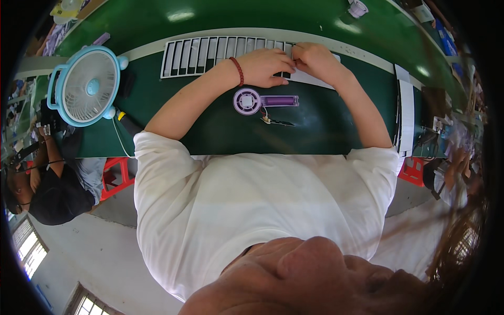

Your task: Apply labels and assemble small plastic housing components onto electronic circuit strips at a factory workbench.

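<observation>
A long white tray with thin crosswise dividers lies along the far side of the green table. My left hand, below a red bead bracelet, rests over its right part with the thumb apart from the fingers. Beside it, my right hand has bent, closed fingers at the tray's dividers; whatever is between them is hidden. A flat white piece shows beneath my right hand. Nearer to me lies an opened purple handheld fan body with a round head and a long hollow handle. A wired small part lies beside it.
A light-blue desk fan stands at the left, its cord running over the table's near edge. Stacked white sheets lie at the right end. A small purple part sits across the far strip. Other people sit on both sides.
</observation>
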